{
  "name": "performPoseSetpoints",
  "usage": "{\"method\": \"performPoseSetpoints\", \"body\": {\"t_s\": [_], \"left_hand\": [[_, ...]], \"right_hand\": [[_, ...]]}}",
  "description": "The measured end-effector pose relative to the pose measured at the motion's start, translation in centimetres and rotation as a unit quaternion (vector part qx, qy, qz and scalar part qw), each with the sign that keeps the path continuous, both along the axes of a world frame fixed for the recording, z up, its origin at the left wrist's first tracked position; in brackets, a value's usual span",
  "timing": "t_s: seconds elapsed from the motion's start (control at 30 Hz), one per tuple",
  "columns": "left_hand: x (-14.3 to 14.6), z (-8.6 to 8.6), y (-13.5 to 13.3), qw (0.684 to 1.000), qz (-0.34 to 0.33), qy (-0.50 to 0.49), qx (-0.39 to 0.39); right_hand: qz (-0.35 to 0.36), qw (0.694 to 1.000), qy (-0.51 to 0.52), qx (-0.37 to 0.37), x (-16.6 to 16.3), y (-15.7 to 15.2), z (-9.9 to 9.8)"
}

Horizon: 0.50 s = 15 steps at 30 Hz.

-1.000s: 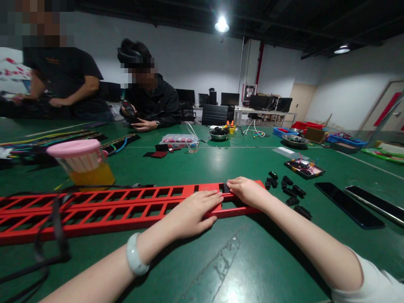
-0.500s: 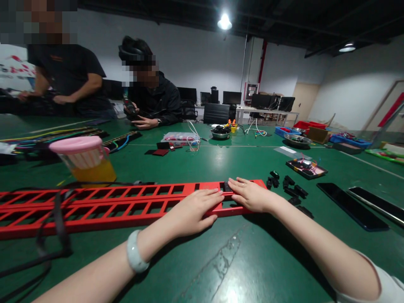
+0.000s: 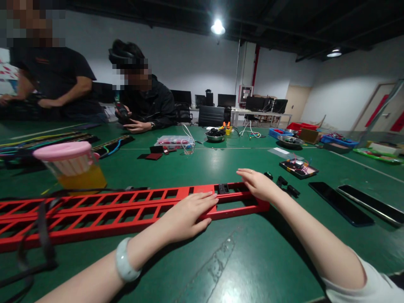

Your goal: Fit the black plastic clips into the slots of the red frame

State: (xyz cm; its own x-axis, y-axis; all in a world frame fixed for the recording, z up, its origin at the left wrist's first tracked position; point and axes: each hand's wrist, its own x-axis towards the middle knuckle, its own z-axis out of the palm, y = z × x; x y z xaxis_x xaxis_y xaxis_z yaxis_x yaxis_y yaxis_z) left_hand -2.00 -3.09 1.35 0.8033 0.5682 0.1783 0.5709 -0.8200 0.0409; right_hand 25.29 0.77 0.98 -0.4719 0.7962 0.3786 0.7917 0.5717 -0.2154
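A long red slotted frame [image 3: 126, 225] lies across the green table in front of me. My left hand [image 3: 189, 215] rests flat on it, fingers stretched out toward the right end. In the frame's far row, just beyond the left fingertips, sits a small black block [image 3: 223, 188]. My right hand [image 3: 260, 184] is over the frame's right end, to the right of that block, with its fingers extended and nothing seen in them. Part of the frame's end is hidden behind this hand. Several loose black blocks [image 3: 293, 191] lie just beyond my right hand.
Two phones [image 3: 341, 204] lie to the right. A pink-lidded cup [image 3: 69, 166] holding orange liquid stands behind the frame, and a black strap [image 3: 44, 229] crosses its left part. A shallow tray [image 3: 298, 168] holds wired parts. Two people are across the table.
My right hand has moved right and up, away from the black block, uncovering it. My left hand stays flat on the frame. The camera view has shifted slightly.
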Motion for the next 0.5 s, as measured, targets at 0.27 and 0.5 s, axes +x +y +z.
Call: {"method": "performPoseSetpoints", "body": {"t_s": [0.27, 0.5], "left_hand": [[-0.1, -0.1, 0.3, 1.0, -0.002, -0.011, 0.005], [0.0, 0.1, 0.1, 1.0, 0.0, -0.012, -0.001]], "right_hand": [[-0.142, 0.984, -0.039, -0.096, 7.6, 1.8, 0.2], [-0.138, 0.984, -0.044, -0.104, 7.5, 2.0, -1.1]]}}
